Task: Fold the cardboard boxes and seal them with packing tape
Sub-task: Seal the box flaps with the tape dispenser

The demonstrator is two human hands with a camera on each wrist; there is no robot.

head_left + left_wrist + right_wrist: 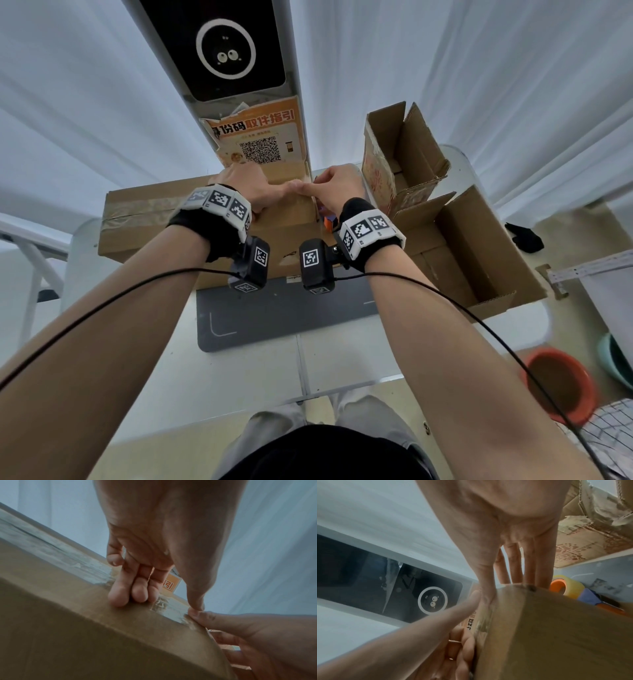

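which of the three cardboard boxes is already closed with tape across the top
The long box under both hands, at the left. Tape runs along its closed top; the two boxes to the right stand open.

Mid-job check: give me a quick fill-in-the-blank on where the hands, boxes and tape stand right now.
1. Both hands, the left hand and the right hand, are on the ____ box on the table.
2. The seam on top of that box is covered with ____.
3. The two boxes to the right, the printed box and the plain box, have their flaps ____.
4. The tape roll beyond the right hand has an ____ core.

Missing words: closed; tape; open; orange
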